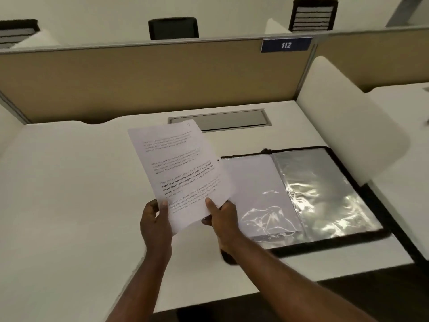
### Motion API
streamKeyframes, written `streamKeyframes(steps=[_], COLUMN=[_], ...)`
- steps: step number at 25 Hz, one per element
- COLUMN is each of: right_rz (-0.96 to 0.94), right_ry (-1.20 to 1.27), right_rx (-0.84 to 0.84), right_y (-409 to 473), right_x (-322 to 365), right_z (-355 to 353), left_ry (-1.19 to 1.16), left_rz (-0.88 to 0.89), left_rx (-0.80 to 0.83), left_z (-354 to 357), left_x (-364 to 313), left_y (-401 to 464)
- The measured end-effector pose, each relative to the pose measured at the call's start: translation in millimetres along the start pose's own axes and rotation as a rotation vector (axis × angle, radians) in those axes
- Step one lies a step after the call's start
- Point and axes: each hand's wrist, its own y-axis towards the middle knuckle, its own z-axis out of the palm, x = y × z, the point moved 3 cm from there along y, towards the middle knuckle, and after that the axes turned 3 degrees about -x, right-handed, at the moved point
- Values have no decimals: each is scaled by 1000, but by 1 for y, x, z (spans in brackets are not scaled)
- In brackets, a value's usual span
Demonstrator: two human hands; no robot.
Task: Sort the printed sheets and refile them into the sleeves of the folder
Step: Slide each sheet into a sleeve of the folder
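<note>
White desk (69, 194); grey cable flap (219, 119) at back edge. Tan partition (139, 77) behind, blue "112" plate (286, 44) top right.

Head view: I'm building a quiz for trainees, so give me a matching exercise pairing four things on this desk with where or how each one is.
Things:
1. printed sheets
2. folder
3. number plate
4. metal cable hatch

States:
A. set flush in the desktop, at the back
B. lying open flat, plastic sleeves showing
C. held above the desk by both hands
D. fixed on the partition, reading 112

Pairs: 1-C, 2-B, 3-D, 4-A
</note>
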Motion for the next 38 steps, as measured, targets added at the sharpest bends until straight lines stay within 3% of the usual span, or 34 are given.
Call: streamKeyframes(steps=[7, 11, 14, 17, 24, 28, 34, 38], right_rz=[-35, -81, -75, -66, -36, -12, -5, -6], right_ry=[59, 137, 152, 190, 206, 209, 171, 157], right_rx=[-283, -415, -545, -643, -681, -674, -653, -679], right_y=[-16, -39, -58, -71, -77, -65, -46, -38], right_x=[5, 8, 8, 0, -14, -14, -19, -21], right_z=[-194, -290, -344, -376, -376, -358, -324, -307], left_ry=[31, 244, 454, 577, 696, 473, 402, 328], left_rz=[21, 240, 415, 120, -148, -418, -173, -324], left_rx=[364, 537, 462, 278, 215, 320, 355, 566], left_z=[113, 157, 183, 183, 163, 153, 134, 124], left_x=[19, 24, 26, 34, 40, 59, 39, 42], left_y=[-115, -159, -165, -144, -114, -105, -99, -100])
